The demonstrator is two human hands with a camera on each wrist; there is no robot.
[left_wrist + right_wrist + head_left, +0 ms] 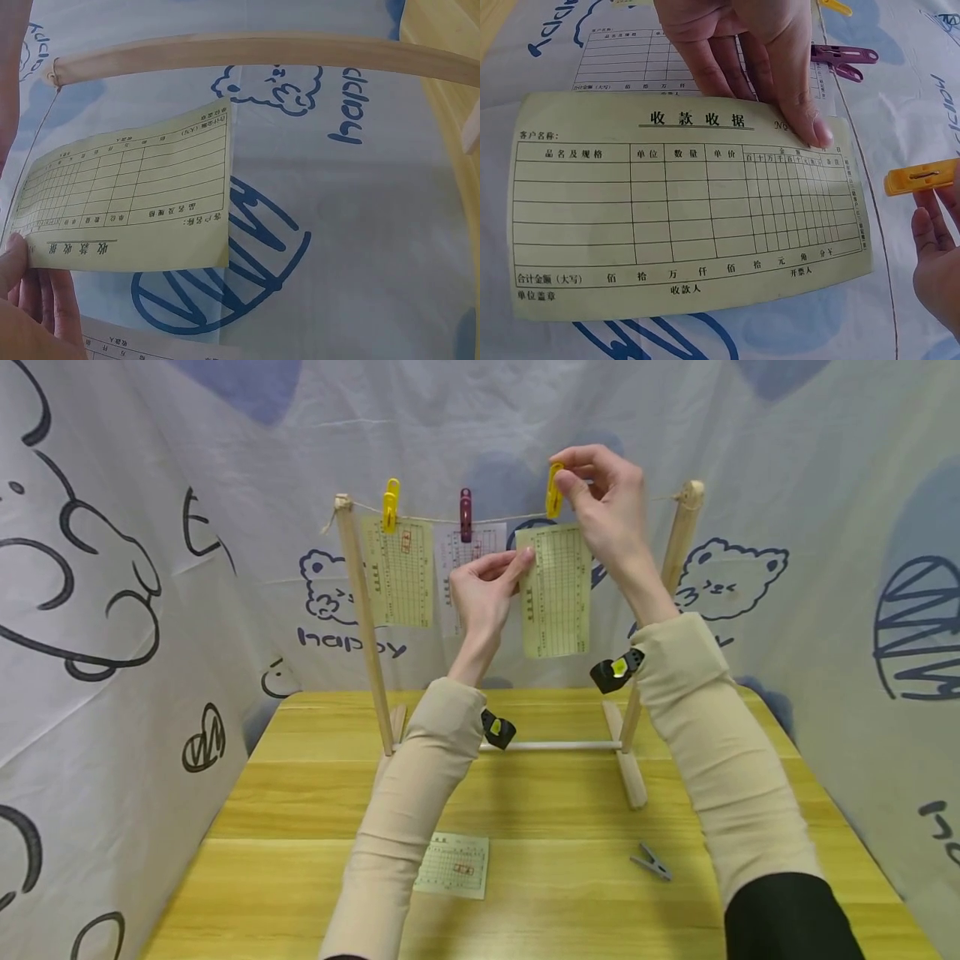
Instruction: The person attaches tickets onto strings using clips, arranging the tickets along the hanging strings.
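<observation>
My left hand (486,593) pinches a pale yellow receipt slip (557,593) by its upper left edge, thumb on the printed face. The slip hangs just below the string (510,518); its ruled table fills the right wrist view. Above the slip, my right hand (611,506) pinches a yellow clothespin (554,492) between thumb and fingers. In the right wrist view the tip of that clothespin (911,178) is close to the string and apart from the slip. Left of my hands, another yellow clothespin (391,506) and a maroon clothespin (466,514) hold two slips on the string.
A wooden frame with a left post (363,627) and right post (682,531) carries the string. On the wood-grain table (300,810) lie another receipt slip (453,866) and a grey clothespin (652,862). Printed white cloth (247,485) surrounds the table's back and sides.
</observation>
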